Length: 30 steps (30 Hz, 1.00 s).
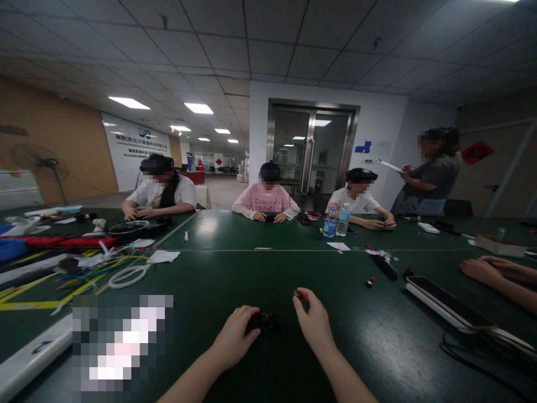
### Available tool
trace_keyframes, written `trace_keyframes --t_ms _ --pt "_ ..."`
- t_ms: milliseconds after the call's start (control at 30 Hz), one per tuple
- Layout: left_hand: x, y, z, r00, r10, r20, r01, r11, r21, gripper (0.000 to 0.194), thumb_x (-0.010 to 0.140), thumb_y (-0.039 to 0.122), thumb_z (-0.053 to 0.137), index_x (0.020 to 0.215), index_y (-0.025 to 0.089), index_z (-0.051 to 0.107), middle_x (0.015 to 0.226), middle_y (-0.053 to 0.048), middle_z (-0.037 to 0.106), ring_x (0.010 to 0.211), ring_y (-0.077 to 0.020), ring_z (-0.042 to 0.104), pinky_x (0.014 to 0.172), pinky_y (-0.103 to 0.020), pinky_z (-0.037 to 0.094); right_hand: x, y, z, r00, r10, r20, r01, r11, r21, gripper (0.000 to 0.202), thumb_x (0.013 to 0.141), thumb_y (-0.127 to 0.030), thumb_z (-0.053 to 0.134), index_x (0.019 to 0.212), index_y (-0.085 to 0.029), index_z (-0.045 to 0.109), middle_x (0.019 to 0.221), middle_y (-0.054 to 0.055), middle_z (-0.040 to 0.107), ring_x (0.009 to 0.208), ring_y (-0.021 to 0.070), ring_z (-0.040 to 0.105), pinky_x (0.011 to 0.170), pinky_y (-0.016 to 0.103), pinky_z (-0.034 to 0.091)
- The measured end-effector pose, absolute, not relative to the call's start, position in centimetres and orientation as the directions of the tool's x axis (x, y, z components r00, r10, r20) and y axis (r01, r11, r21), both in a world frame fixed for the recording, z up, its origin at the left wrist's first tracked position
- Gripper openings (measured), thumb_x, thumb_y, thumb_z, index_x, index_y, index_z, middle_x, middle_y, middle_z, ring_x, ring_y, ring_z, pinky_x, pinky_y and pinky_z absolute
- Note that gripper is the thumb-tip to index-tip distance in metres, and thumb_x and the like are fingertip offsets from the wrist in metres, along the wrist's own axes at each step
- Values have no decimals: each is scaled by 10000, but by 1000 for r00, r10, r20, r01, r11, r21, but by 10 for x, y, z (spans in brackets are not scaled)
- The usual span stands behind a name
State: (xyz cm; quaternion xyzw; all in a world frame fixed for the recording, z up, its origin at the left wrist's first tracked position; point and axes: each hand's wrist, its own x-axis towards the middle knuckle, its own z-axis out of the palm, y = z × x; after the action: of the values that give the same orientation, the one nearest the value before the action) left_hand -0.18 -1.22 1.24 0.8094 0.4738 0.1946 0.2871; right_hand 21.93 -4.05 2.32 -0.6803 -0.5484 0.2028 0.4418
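My left hand grips the left end of a small black device low on the dark green table. Its thumb and fingers close round that end, and the device's details are too dark to make out. To the right, my right hand is raised a little, apart from the device. A small dark piece is pinched between its thumb and index finger.
Cables and tools lie at the left, beside a white bar. Two water bottles stand further back. A phone-like slab and another person's hands are at the right. Three people sit opposite; one stands.
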Motion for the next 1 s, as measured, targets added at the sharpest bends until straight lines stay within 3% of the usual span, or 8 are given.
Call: trace_keyframes --t_ms 367,800,1000 --pt "1 -13 14 486 870 78 660 -424 620 430 778 316 503 1199 226 502 1227 -35 523 1148 -212 458 988 -338 355 193 -50 22 3 997 74 605 57 -795 270 772 -319 541 1026 -264 613 1067 8 616 1038 191 558 881 326 431" --pt "1 -13 12 503 859 99 649 -450 613 438 773 303 502 1201 208 497 1222 -51 526 1141 -216 460 990 -342 342 182 -48 21 -98 988 122 748 155 -645 205 762 -273 574 960 -290 627 1123 -16 601 1121 197 485 976 391 317" --pt "1 -12 10 498 861 104 647 -448 617 442 772 288 506 1207 215 489 1224 -41 525 1145 -210 458 992 -340 348 176 -54 26 -183 968 170 817 246 -521 210 784 -217 536 967 -284 614 1145 -13 592 1154 198 461 1026 420 232"
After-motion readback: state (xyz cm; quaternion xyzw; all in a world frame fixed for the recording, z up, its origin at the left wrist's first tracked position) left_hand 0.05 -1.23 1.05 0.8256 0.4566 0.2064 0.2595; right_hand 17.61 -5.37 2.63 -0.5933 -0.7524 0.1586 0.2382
